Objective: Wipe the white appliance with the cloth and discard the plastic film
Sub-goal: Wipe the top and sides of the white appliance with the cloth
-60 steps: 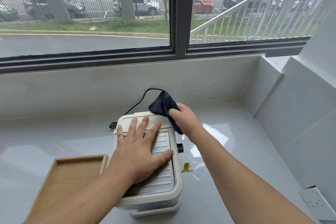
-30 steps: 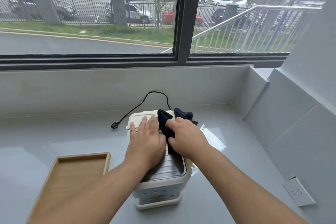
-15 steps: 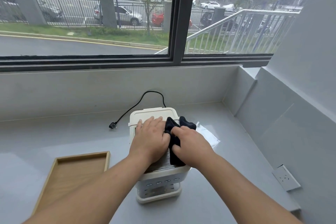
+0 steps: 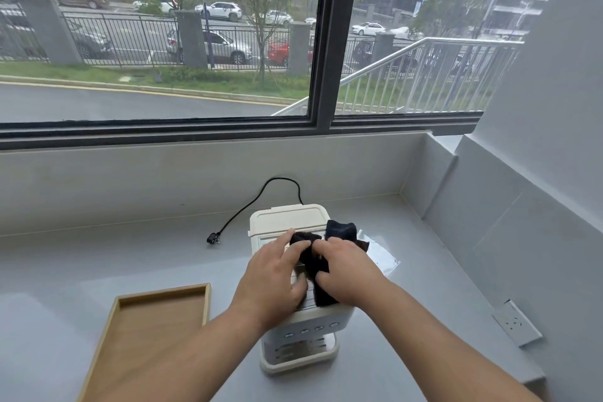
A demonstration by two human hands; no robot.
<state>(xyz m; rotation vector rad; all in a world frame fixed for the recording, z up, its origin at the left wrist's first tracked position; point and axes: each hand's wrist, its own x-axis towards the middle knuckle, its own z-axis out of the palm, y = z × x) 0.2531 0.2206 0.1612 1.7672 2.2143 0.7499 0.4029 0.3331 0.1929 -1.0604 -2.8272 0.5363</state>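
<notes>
The white appliance [image 4: 290,217] stands on the grey counter [image 4: 98,258], its button row facing me. A dark cloth [image 4: 339,232] lies bunched on its ribbed top. My right hand [image 4: 350,271] presses down on the cloth and grips it. My left hand [image 4: 274,274] rests on the appliance top beside it, fingertips pinching the cloth's left end. A sheet of clear plastic film [image 4: 380,258] lies flat on the counter just right of the appliance, partly hidden by my right hand.
A shallow wooden tray [image 4: 124,307] sits to the left near the front edge. The appliance's black cord and plug [image 4: 213,238] trail to the back left. A wall socket [image 4: 517,326] is on the right wall. A window ledge runs behind.
My right hand dragged the cloth from the appliance's far corner onto its top. My left hand's fingers now reach onto the cloth. The view has tilted up.
</notes>
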